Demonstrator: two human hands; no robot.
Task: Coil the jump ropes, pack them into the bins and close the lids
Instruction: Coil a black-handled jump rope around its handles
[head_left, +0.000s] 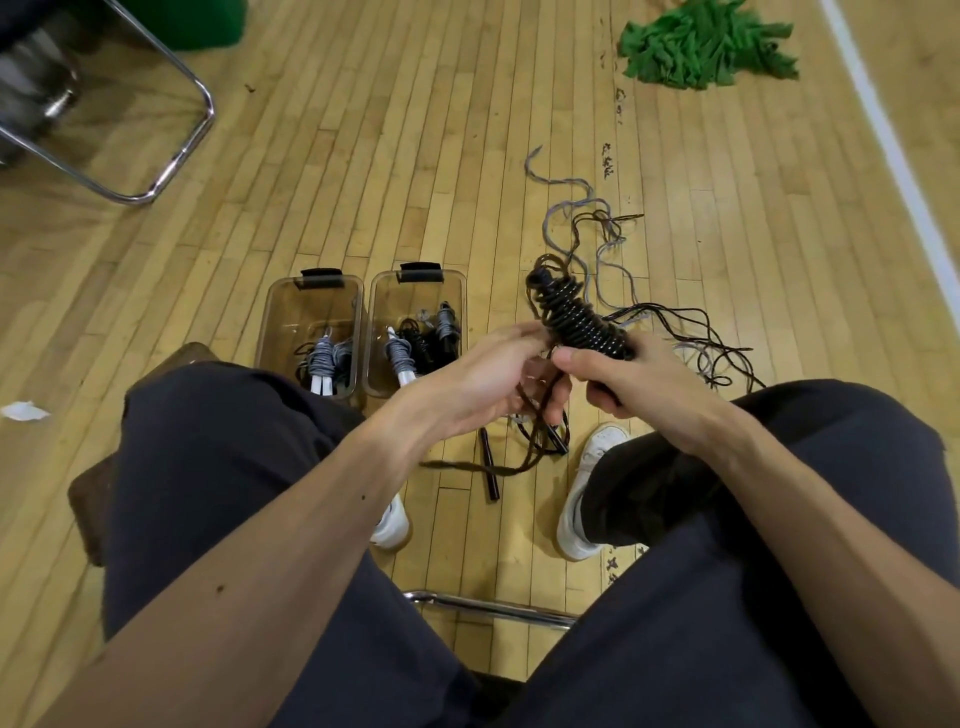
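A black jump rope (576, 317) is wound in tight turns round its handles, and my right hand (631, 382) grips the lower end of that bundle. My left hand (493, 371) is beside it, fingers curled round the loose tail of the same rope. Two clear bins stand lidless on the floor in front of my knees. The left bin (283, 306) holds a grey coiled rope with white handles. The right bin (457, 291) holds a grey coil and black coils. Loose grey and dark ropes (613, 244) lie tangled on the floor to the right.
Another black rope with handles (491, 467) lies between my white shoes. A chrome chair frame (171, 156) stands at far left, a green cloth pile (706, 44) at far right. A white floor line (893, 150) runs along the right. A scrap of white paper (23, 410) lies at left.
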